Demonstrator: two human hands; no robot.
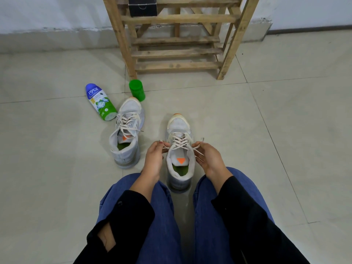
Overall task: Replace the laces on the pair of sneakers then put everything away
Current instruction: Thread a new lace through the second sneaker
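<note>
Two sneakers are counted, both on the floor (266,130). The near sneaker (180,162) is stood between the knees and sits directly between the two sets of fingers, long axis running straight away from the body, toe far, heel near. Its lace (180,142) is crossed through the eyelets up to roughly the top rows. One free end is pinched by the left hand (153,157), fingers (161,144) curled onto it just left of the tongue. The other end is pinched by the right hand (208,158) just right of the tongue, also curled, with nothing else held by either hand. Both ends are drawn outward, so the lacing axis lies crosswise between the fingers and each hand is equally near. The next move is judged to be tightening or tying at the top, and it depends on both ends being kept level. Whether this lace is the old or the new one cannot be told. The second sneaker (127,134) is left of the left fingers and a bit farther out, well apart from them, toe angled away and slightly right. It is laced with one loose lace, untied. Beyond it are one blue-green bottle (101,101) laid on its side and one green container (137,90) stood upright beside the toe. Far ahead of both hands is one wooden rack (177,40) with one black box (142,6) on an upper slat. Putting away is judged not yet begun.
</note>
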